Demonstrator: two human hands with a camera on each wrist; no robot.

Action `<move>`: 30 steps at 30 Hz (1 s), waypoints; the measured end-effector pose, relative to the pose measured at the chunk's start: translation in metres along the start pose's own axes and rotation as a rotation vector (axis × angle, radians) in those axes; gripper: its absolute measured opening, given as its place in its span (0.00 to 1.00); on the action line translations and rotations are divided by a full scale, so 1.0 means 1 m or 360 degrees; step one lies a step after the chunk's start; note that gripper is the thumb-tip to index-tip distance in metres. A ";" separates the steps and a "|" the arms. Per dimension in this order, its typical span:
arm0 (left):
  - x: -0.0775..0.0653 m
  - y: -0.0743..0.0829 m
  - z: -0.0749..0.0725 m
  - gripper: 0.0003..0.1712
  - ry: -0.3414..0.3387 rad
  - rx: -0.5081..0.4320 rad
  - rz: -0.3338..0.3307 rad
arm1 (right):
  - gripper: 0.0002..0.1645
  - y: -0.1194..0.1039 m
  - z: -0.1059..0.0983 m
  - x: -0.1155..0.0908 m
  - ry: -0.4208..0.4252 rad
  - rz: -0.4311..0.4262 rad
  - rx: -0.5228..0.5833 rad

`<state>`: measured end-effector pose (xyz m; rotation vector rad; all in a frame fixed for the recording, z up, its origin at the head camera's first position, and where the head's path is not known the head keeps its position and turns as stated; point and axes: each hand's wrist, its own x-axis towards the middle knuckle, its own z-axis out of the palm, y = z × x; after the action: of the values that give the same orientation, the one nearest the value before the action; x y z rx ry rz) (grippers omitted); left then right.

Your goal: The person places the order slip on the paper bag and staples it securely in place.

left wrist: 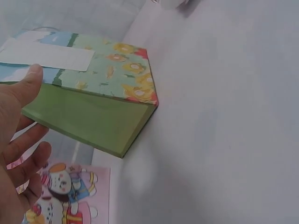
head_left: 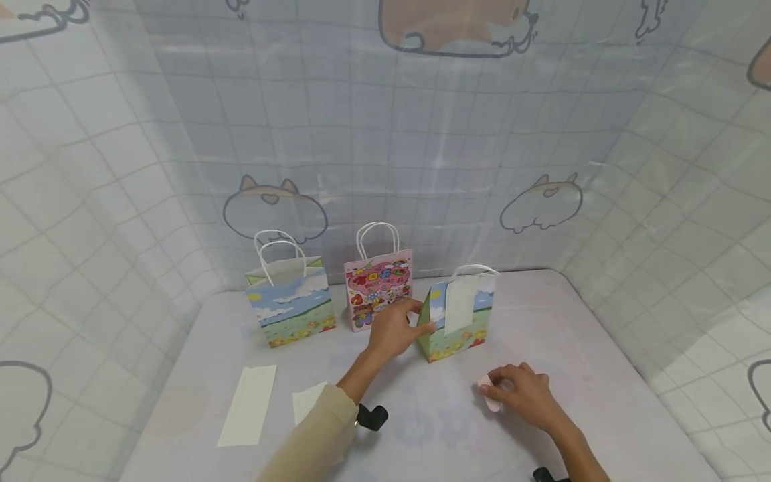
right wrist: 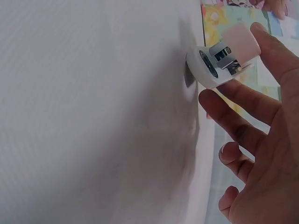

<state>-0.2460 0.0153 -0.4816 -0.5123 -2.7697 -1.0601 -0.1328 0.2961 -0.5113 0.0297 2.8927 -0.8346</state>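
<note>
In the head view my left hand holds the left side of a paper gift bag with a sky-and-meadow print. Its thumb lies on the front and its fingers reach round the green side panel. A white paper strip hangs down the front of this upright bag. My right hand pinches a small pink-and-white device low over the table, in front of the bag. The thumb is on its pink part and fingertips touch its white part. A grey mechanism shows between; its exact kind is unclear.
A matching meadow bag stands at the back left. Between the two is a pink cartoon bag. White paper strips lie at the table's front left, one partly under my left sleeve. Grid-patterned sheeting encloses the table.
</note>
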 end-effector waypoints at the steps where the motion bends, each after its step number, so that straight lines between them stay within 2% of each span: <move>1: 0.001 0.002 0.002 0.33 -0.0012 -0.0001 -0.0010 | 0.31 0.000 0.000 0.000 -0.0006 0.0011 -0.0004; 6: 0.007 0.012 0.009 0.34 -0.0061 0.0011 -0.0047 | 0.30 0.002 0.001 -0.001 0.0000 0.0006 -0.0027; 15: 0.017 0.018 0.018 0.32 -0.0016 0.0033 -0.0013 | 0.29 0.008 0.002 -0.002 0.0065 -0.0037 -0.0092; 30: 0.015 0.023 0.020 0.33 0.0026 0.0074 0.0032 | 0.31 0.017 0.003 0.000 0.0088 0.0014 -0.0059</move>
<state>-0.2519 0.0484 -0.4783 -0.5223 -2.7619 -0.9882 -0.1318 0.3084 -0.5232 0.0630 2.9564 -0.7906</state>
